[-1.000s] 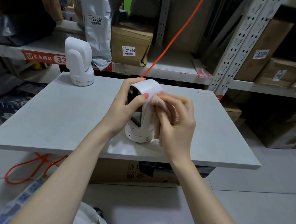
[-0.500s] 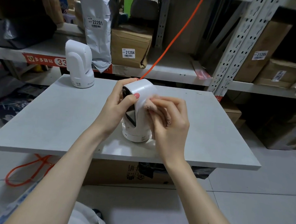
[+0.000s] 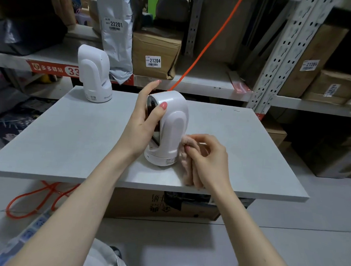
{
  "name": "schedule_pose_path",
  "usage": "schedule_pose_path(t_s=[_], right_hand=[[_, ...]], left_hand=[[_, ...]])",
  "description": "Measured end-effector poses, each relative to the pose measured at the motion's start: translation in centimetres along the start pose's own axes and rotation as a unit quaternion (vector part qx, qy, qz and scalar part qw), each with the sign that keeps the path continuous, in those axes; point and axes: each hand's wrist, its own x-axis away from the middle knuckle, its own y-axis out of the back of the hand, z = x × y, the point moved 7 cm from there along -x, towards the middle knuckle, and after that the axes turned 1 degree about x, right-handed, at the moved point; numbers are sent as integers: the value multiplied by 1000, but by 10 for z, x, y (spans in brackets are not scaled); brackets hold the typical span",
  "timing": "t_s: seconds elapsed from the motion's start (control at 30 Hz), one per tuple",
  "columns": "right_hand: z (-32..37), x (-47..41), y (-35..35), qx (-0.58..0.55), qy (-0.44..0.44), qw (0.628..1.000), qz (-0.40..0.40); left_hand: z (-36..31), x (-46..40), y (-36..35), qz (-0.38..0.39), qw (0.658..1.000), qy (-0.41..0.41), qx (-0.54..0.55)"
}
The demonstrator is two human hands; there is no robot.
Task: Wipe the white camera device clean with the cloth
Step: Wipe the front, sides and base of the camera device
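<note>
I am standing the white camera device (image 3: 168, 130) upright on the grey board (image 3: 67, 138), near its front edge. My right hand (image 3: 208, 157) is just to the right of the device, low by its base, with fingers curled around the pink cloth (image 3: 186, 158), which is touching the device's lower side. My left hand (image 3: 142, 118) is gripping the device's head from the left, thumb lying across the top. Behind and left of the device, a second white camera (image 3: 94, 74) is standing at the board's far corner. Farther behind, a shelf (image 3: 204, 87) is carrying a cardboard box (image 3: 154, 53).

Tabletop (image 3: 77, 139) open L; second camera (image 3: 94, 74) blocks far-L corner.
</note>
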Motion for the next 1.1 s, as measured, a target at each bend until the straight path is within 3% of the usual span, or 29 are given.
schedule_pose_path(t_s=[0.27,0.6,0.87,1.1], right_hand=[[40,-8,-1,-88,64,991,-77],[17,-6,-9,7,16,999,-28],[48,-2,-19,27,151,986,-71],[27,-1,-12,81,162,983,8]], left_hand=[[-5,2,0,-7,997,-54,-56],[3,-1,13,-61,995,-51,-64],[1,-1,15,-64,994,-56,-66],[5,-6,23,-90,994,-40,-54]])
